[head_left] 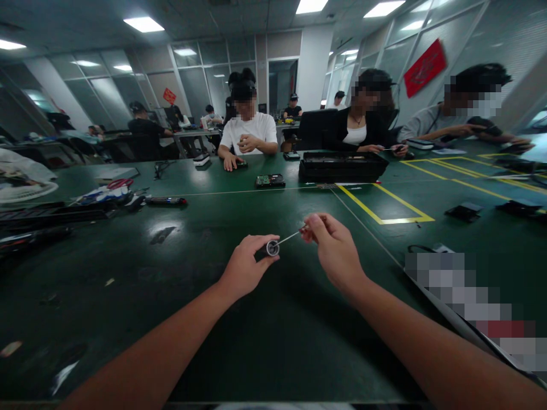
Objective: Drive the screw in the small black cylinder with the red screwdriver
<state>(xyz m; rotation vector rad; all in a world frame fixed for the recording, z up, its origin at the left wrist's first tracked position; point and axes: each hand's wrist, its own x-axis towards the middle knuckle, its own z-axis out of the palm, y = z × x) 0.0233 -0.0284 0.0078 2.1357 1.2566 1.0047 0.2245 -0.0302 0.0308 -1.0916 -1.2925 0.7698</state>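
My left hand (247, 266) is closed around a small round part with a silvery rim and a dark inside (272, 249), held between thumb and fingers above the green table (192, 336). The part's open end faces me. In my right hand (337, 249), thumb and fingers pinch a thin, light-coloured metal rod (288, 238). It slants down to the left, and its tip is at the mouth of the round part. Whether the tip touches the inside, I cannot tell. My right fingers hide the rod's other end.
Across the table lie a long black tray (343, 168) and a green circuit board unit (270, 180). A pen-like black tool (166, 201) lies to the left, beside clutter. At right are a blurred-out flat item (465, 307) and yellow tape outlines (405, 220). Several people sit opposite.
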